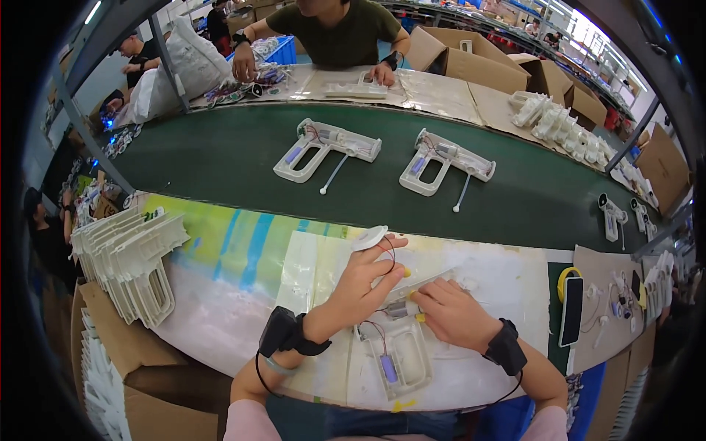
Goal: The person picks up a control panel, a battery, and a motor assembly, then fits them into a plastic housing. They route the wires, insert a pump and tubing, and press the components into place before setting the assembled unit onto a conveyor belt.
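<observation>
On the table in front of me lies a white plastic gun-shaped housing half (417, 353), its looped handle toward me. Inside it sit a purple battery cell (388, 369), thin red and dark wires and a small silver motor (398, 309). My left hand (360, 287) is raised over its far left end, holding a round white disc part (370, 238) between the fingers; a red wire loops down from the disc. Bent over the housing's upper part beside the motor, my right hand (457, 314) grips it with closed fingers. Yellow covers show on some fingertips.
Two part-assembled housings (327, 151) (447, 163) lie on the green belt (228, 158). Stacked empty shells (132, 257) stand at left beside a cardboard box (158, 367). A phone (570, 312) and yellow tape roll (565, 281) lie at right. A co-worker's hand (382, 73) touches a housing across the belt.
</observation>
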`<action>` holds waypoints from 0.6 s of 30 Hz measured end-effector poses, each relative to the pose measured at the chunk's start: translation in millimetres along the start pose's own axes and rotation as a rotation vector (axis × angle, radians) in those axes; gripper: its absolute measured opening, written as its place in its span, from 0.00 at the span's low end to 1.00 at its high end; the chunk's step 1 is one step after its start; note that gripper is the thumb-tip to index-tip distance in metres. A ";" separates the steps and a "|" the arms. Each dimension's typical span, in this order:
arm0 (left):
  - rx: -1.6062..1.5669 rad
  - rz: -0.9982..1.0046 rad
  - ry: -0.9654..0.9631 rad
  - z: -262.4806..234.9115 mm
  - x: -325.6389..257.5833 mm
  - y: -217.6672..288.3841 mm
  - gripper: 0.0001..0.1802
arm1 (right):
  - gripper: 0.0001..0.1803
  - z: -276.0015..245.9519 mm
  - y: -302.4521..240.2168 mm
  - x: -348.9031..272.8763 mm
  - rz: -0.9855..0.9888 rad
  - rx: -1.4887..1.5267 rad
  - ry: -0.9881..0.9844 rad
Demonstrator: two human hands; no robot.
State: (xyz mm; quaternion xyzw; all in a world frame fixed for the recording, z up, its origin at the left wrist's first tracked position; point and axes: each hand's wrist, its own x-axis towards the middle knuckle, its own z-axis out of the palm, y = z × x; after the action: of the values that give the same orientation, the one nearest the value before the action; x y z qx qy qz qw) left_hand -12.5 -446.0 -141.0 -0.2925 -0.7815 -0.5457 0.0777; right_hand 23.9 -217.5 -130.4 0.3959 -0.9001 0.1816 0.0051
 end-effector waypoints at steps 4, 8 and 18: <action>-0.025 -0.074 -0.011 7.7 -5.4 -8.2 0.12 | 0.23 -2.4 -1.3 7.3 -0.142 -0.006 0.108; 0.019 -0.096 0.031 14.2 -5.1 -3.7 0.11 | 0.20 13.6 -3.1 11.3 -0.196 -0.060 0.244; 0.729 0.336 -0.003 9.0 -16.9 30.2 0.07 | 0.19 -41.5 -34.0 27.7 0.058 0.366 0.596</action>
State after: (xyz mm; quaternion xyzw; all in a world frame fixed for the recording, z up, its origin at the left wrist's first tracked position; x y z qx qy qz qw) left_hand 19.5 -437.1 -127.6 -0.3700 -0.8653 -0.2120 0.2634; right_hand 23.6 -244.6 -76.4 0.2942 -0.8226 0.4474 0.1914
